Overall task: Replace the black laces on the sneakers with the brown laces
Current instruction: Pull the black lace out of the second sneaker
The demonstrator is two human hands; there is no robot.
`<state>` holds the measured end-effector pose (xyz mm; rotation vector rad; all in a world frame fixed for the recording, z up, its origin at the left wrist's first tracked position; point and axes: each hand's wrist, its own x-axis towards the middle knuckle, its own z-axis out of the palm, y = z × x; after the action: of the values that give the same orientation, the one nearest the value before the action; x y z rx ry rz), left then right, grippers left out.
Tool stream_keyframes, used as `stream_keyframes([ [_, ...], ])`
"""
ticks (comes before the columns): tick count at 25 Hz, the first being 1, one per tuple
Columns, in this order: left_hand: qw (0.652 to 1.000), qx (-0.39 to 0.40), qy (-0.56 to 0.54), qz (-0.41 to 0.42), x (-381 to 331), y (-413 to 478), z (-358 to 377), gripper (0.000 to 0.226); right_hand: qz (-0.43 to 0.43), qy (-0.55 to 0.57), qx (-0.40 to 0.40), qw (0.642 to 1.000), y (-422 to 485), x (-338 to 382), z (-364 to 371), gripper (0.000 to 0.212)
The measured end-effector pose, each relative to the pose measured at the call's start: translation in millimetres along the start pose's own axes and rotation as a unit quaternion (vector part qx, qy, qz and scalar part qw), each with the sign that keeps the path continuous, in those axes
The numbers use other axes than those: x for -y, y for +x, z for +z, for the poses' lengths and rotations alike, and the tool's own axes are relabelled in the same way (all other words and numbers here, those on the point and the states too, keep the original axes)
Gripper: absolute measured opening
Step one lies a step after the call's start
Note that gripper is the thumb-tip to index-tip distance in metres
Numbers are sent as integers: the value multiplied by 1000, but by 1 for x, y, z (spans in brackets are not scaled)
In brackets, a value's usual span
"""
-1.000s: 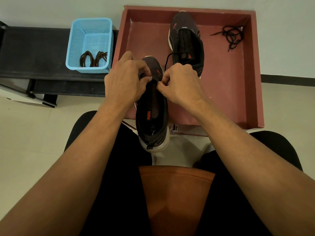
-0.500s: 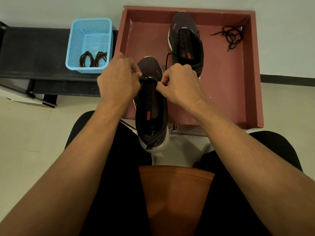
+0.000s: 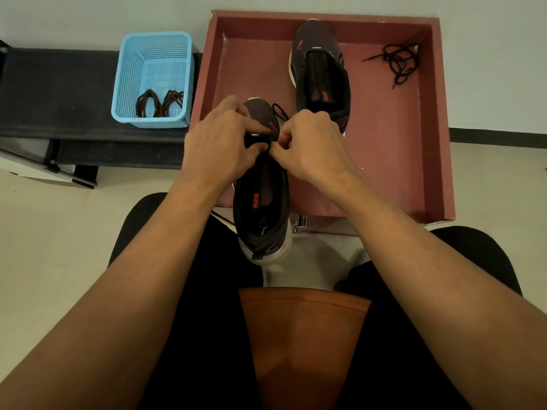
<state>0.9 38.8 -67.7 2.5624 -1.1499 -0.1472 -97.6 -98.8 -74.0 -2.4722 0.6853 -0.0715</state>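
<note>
A dark sneaker (image 3: pixel 262 202) rests on my lap, toe pointing away over the tray's near edge. My left hand (image 3: pixel 220 143) grips its left side near the eyelets. My right hand (image 3: pixel 310 143) pinches the black lace (image 3: pixel 279 110) at the tongue, and a loop of it sticks out beyond my fingers. The second dark sneaker (image 3: pixel 321 75) lies in the red tray (image 3: pixel 432 143). A loose black lace (image 3: pixel 398 65) sits bunched in the tray's far right corner. Two brown laces (image 3: pixel 159 103) lie coiled in the blue basket (image 3: pixel 154 42).
The blue basket stands on a black bench (image 3: pixel 59 93) to the left of the tray. The wall runs right behind the tray. Pale floor tiles (image 3: pixel 53 238) show on both sides of my knees.
My left hand drew back to the left half a second ago and has come back onto the shoe's eyelets. My right hand has stayed at the tongue, and a black lace loop now shows past it.
</note>
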Motion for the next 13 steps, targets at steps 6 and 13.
stream_keyframes([
  [6, 998, -48, 31, -33, -3, -1, 0, 11, -8, -7, -2, 1000, -1, 0, 0, 15],
  [13, 995, -66, 24, -69, -4, -2, -1, 11, -7, -9, -1, 1000, -3, 1, -2, 12],
])
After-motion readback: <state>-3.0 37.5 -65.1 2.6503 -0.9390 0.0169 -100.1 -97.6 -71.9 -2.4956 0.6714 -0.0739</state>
